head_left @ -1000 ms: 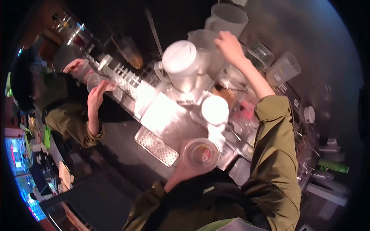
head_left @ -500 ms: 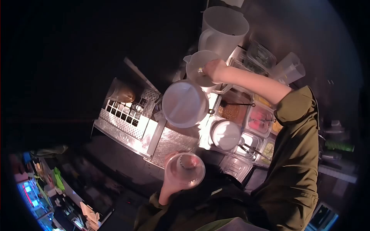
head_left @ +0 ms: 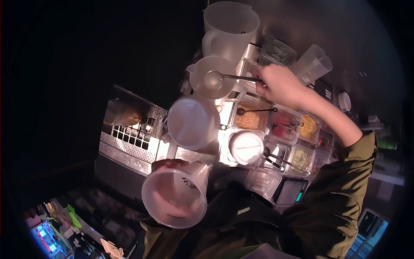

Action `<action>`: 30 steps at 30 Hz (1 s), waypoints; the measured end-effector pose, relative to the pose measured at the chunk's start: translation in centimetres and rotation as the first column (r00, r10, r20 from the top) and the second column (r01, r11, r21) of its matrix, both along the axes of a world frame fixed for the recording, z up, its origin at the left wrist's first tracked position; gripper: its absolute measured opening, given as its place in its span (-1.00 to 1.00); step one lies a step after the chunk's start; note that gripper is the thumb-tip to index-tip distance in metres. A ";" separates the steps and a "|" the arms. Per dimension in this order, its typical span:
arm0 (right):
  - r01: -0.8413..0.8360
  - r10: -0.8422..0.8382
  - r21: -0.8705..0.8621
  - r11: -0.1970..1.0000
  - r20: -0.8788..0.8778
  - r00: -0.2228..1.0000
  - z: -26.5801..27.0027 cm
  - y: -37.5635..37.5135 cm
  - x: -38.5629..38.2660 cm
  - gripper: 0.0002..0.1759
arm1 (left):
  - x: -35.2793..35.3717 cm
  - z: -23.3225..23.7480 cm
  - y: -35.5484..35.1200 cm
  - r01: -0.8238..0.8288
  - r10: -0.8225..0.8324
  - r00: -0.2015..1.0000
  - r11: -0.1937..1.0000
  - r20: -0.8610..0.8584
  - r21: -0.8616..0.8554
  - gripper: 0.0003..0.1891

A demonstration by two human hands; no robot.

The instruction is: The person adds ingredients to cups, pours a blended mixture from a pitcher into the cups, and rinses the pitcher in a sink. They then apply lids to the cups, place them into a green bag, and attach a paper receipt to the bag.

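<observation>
My right hand (head_left: 276, 84) is closed on the dark handle of a ladle (head_left: 213, 80). The ladle's round bowl sits in the mouth of a translucent pitcher (head_left: 202, 88). My left hand (head_left: 170, 164) is wrapped round a clear plastic cup (head_left: 174, 198) with dark print, its open mouth facing the camera. Most of the left fingers are hidden behind the cup. Between the pitcher and the cup stands a round whitish container (head_left: 193, 122). Below my right forearm is a tub of orange-yellow grains (head_left: 248, 117) with a small dark spoon across it.
A large translucent jug (head_left: 230, 26) stands behind the pitcher. Tubs of red pieces (head_left: 284, 127), yellow slices (head_left: 308, 127) and green slices (head_left: 300, 159) are on the right, near a white-lidded jar (head_left: 246, 147). A perforated metal tray (head_left: 129, 151) lies on the left.
My right hand has come out of the pitcher and moved right, showing the ladle. My left hand has moved left and up with the cup, which looks larger. The camera view has shifted.
</observation>
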State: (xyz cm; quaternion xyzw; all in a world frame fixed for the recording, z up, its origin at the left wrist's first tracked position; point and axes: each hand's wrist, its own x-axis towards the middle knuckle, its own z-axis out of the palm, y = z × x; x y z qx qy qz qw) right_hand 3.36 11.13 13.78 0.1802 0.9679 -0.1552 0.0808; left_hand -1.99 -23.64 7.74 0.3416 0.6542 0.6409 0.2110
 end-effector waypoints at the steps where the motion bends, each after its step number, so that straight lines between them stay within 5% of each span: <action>1: 0.035 -0.035 -0.008 0.999 0.014 0.999 -0.1 -0.5 0.8 -0.80 | 0.1 0.4 0.2 0.014 -0.014 1.000 1.000 -0.007 0.013 -0.02; 3: 0.164 -0.175 -0.153 0.974 -0.061 0.983 -0.7 -1.1 2.1 -0.75 | 0.2 1.2 0.7 0.056 -0.055 0.998 0.998 -0.030 0.033 0.00; 6: 0.134 -0.211 -0.285 0.949 -0.256 0.943 -3.6 1.2 3.5 -0.73 | 0.4 1.4 2.9 0.231 -0.231 0.948 0.973 -0.220 -0.027 0.02; 7: 0.219 -0.268 -0.431 0.875 -0.057 0.962 -2.5 1.9 3.2 -0.81 | 1.3 1.2 4.4 0.176 -0.173 0.965 0.984 -0.199 0.000 -0.02; 9: 0.272 -0.322 -0.510 0.816 -0.009 0.947 -1.0 2.4 3.4 -0.86 | 4.1 0.7 7.9 -0.061 0.066 0.997 0.994 -0.048 0.096 -0.14; 12: 0.344 -0.408 -0.569 0.747 0.016 0.913 2.3 1.7 3.6 -0.89 | 5.6 0.5 12.3 -0.126 0.125 0.992 0.935 -0.026 -0.330 -0.12; 17: 0.308 -0.423 -0.628 0.715 -0.038 0.905 6.5 1.0 6.0 -0.91 | 5.0 -2.8 17.6 -0.249 0.263 0.961 0.958 0.084 -0.144 -0.13; 20: 0.411 -0.503 -0.525 0.746 -0.039 0.863 9.5 -1.1 9.0 -0.91 | 4.6 -1.6 19.2 -0.270 0.281 0.957 0.955 0.077 -0.125 -0.17; 23: 0.229 -0.400 -0.422 0.877 -0.380 0.834 8.8 -3.0 13.2 -0.89 | 3.8 -1.2 20.1 -0.232 0.239 0.963 0.970 0.126 -0.072 -0.17; 24: 0.330 -0.470 -0.448 0.831 -0.249 0.847 9.7 -4.0 14.4 -0.88 | 3.7 -0.8 20.2 -0.228 0.236 0.965 0.971 0.115 -0.076 -0.18; 27: 0.139 -0.075 0.161 0.977 -0.349 0.934 7.3 -4.3 17.9 -0.80 | 3.5 0.1 20.6 -0.212 0.213 0.977 0.977 0.032 -0.033 -0.17; 28: -0.034 0.196 0.409 0.912 -0.362 0.911 5.8 -3.6 18.8 -0.71 | 3.5 0.2 20.6 -0.203 0.203 0.979 0.979 -0.001 -0.012 -0.17; 30: -0.121 0.432 0.723 0.680 -0.262 0.863 4.2 -3.7 19.5 -0.61 | 3.5 0.1 21.0 -0.185 0.187 0.982 0.981 -0.033 0.057 -0.16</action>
